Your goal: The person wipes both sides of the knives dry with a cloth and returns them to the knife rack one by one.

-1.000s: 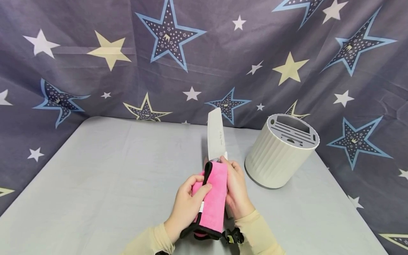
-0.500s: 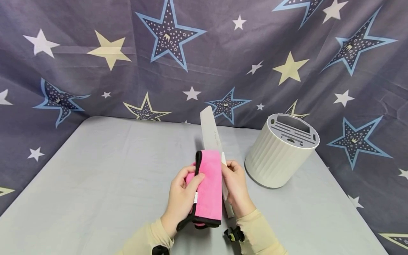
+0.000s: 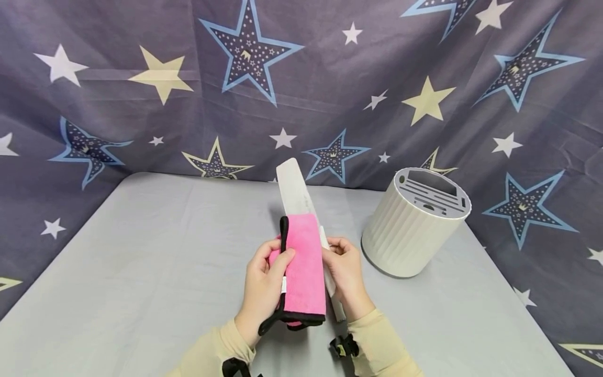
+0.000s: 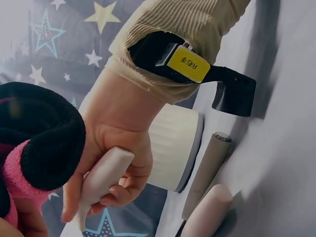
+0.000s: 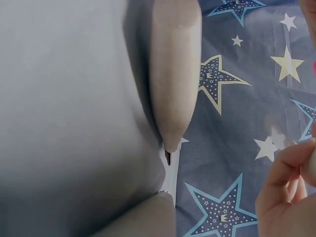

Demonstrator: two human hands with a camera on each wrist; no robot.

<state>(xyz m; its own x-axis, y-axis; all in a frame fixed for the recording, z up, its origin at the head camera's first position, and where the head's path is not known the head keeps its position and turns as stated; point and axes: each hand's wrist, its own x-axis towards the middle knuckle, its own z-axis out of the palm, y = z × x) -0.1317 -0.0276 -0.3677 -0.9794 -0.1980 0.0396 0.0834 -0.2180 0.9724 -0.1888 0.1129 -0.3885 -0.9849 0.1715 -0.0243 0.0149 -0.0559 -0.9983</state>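
Note:
In the head view, my left hand (image 3: 265,280) holds a folded pink cloth (image 3: 305,267) with black edging, thumb on its front. A broad pale knife blade (image 3: 294,186) sticks up from behind the cloth, leaning left; its lower part is hidden. On the cloth's right side is my right hand (image 3: 347,272). The left wrist view shows its fingers round a white knife handle (image 4: 106,173), the black-edged cloth close by. Where this handle joins the blade is covered.
A cream ribbed knife block (image 3: 410,230) with a grey slotted top stands at the right. Two more handles lie on the table below my hands: a greyish one (image 4: 207,170) and a pale one (image 4: 210,212). A star-patterned curtain (image 3: 235,115) hangs behind.
The blade has tilted to the left and its tip has shifted left. My left hand and the cloth have moved left and slightly up. The right hand has barely moved.

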